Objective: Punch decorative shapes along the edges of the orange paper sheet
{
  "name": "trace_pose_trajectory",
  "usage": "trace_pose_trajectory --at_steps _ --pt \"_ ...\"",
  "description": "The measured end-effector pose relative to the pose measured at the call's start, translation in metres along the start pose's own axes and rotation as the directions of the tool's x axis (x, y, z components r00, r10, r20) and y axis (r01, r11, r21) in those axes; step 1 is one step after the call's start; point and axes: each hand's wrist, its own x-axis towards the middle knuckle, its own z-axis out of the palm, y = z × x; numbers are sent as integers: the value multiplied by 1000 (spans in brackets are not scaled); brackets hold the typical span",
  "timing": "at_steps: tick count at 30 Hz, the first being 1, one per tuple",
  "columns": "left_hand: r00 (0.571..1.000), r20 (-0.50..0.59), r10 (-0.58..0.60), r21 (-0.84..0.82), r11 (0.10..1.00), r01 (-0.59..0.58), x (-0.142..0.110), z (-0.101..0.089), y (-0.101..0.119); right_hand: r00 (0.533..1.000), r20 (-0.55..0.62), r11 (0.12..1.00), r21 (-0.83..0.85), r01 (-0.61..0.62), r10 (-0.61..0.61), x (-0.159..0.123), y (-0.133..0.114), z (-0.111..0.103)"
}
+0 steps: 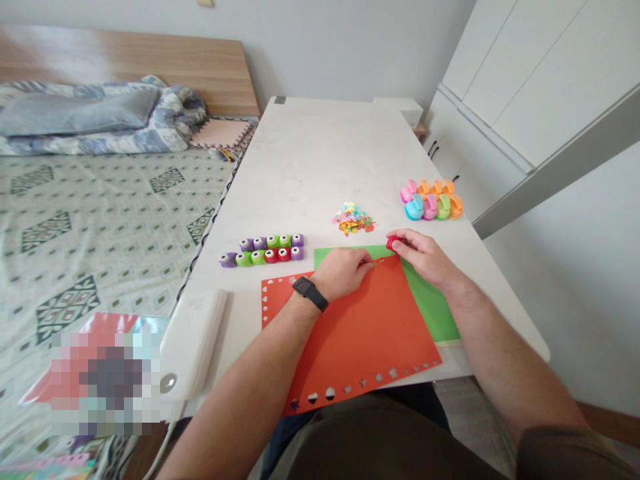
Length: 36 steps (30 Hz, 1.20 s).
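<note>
An orange-red sheet of paper (350,340) lies tilted at the table's near edge, with small shapes such as hearts and stars cut along its borders. My left hand (343,272) pinches its far edge, fingertips beside a few small cut-outs. My right hand (425,257) is closed round a small red craft punch (393,243) at the sheet's far right corner. The fingers hide part of the punch, so I cannot tell whether the paper sits in its slot. A green sheet (435,310) shows underneath.
Beyond the sheets lies a pile of colourful paper cut-outs (353,220). Two rows of small craft punches (265,252) stand at left, larger coloured punches (433,201) at back right. A white box-shaped device (195,340) with a cable sits by the table's left edge, next to a bed (115,200).
</note>
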Motion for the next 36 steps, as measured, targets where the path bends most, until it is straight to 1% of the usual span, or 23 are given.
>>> trace_pose_trajectory --at_steps 7,11,15,20,23,26,30,36 --pt "1000 -18 22 -10 1000 -22 0 1 -1 1000 11 999 33 -9 9 -1 -6 0" --pt "998 -29 52 -16 999 -52 0 0 0 1000 -11 1000 19 -4 4 -1 -6 0" --pt "993 -49 103 -32 994 -104 0 -2 0 998 -47 999 5 -37 37 1 -4 -1" --pt "988 -50 148 -49 987 -151 0 -2 0 996 -33 996 -9 -85 84 0 -6 -4" --pt "985 -54 166 -56 984 -169 0 -3 0 997 2 993 -90 -71 71 -1 -9 -6" --pt "984 -55 167 -54 984 -170 0 -3 2 995 83 985 -166 -45 59 -2 -9 -8" --pt "985 -63 161 -47 985 -165 0 -4 3 980 181 983 -179 -52 84 -3 -7 -11" --pt "982 -72 173 -34 984 -176 0 -5 3 969 221 976 -205 -69 115 -3 -8 -11"
